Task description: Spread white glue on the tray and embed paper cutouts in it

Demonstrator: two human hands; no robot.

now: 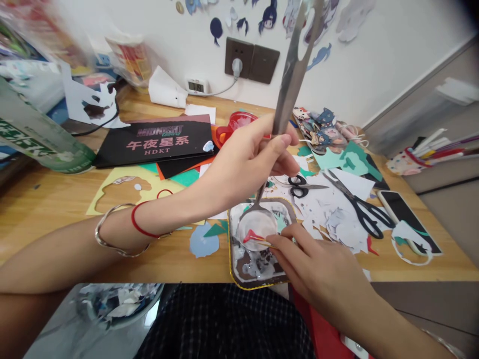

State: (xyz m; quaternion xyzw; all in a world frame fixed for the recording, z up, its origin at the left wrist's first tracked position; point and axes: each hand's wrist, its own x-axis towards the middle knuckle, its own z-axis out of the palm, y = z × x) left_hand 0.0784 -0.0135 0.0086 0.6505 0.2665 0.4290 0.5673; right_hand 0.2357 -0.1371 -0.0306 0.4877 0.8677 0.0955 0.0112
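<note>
My left hand [267,149] is closed around the long metal handle of a ladle [292,80], held nearly upright. Its round bowl, coated or filled with something white, is over a shallow tray [232,269] with a gold edge. White, wet-looking smears and dark specks cover the tray's inside. My right hand [318,262] pinches a thin yellowish tool [265,242], a stick or tweezers; which one I cannot tell. At its tip a small red piece [252,235] lies in or over the ladle's bowl.
Two pairs of scissors [361,204] lie among white and green paper scraps on the right, near a phone [407,219]. A black folder [157,142], yellow paper [112,197] and a green bottle [48,144] are left. Below the table edge stands a scrap-filled bin [119,304].
</note>
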